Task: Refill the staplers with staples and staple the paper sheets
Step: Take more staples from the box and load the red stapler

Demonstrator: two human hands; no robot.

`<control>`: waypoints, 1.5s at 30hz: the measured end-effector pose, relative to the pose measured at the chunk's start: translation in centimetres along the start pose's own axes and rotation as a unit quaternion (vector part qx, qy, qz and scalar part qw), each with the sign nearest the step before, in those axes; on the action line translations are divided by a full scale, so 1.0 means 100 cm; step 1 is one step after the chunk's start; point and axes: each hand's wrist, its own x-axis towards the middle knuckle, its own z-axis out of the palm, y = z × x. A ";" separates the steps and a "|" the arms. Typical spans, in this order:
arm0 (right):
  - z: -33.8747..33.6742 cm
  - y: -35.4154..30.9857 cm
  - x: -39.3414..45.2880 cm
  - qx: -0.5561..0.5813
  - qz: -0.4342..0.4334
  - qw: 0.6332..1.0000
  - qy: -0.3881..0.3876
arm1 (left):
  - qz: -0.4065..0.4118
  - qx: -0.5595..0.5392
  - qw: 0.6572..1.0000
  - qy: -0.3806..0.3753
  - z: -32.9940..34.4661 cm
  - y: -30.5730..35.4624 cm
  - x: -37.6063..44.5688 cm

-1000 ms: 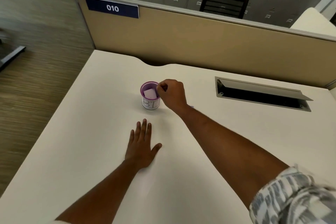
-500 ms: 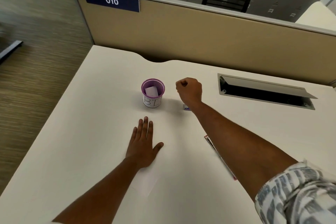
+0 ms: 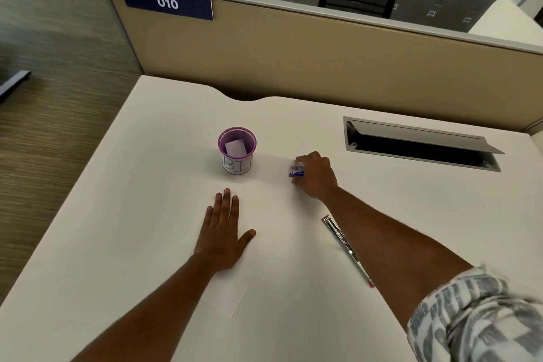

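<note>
The right hand [image 3: 316, 175] has its fingers closing on the small staple box [image 3: 296, 171] lying at its left, far from the flat, released left hand [image 3: 221, 232].

Purple mesh cup [image 3: 236, 141] with white label, blue-and-white staple box [image 3: 296, 171], cream desk [image 3: 147, 214], grey-white patterned sleeve [image 3: 476, 317].

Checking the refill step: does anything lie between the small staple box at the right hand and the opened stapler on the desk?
Nothing visible does. The staple box is at the right hand; bare desk separates it from the stapler, partly hidden under the forearm.
</note>
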 end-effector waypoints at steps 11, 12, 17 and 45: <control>0.000 0.016 -0.024 0.015 -0.011 0.998 0.060 | -0.019 -0.020 0.999 -0.039 -0.008 0.004 0.001; -0.001 0.015 -0.028 0.030 -0.016 0.997 0.069 | -0.028 -0.031 0.998 -0.056 -0.012 0.006 0.003; -0.011 0.012 -0.076 0.148 -0.045 0.981 0.119 | -0.051 -0.200 0.978 -0.039 -0.039 0.053 -0.003; -0.016 0.071 -0.318 0.429 -0.014 0.894 0.131 | -0.047 -0.768 0.613 -0.181 -0.049 0.179 -0.133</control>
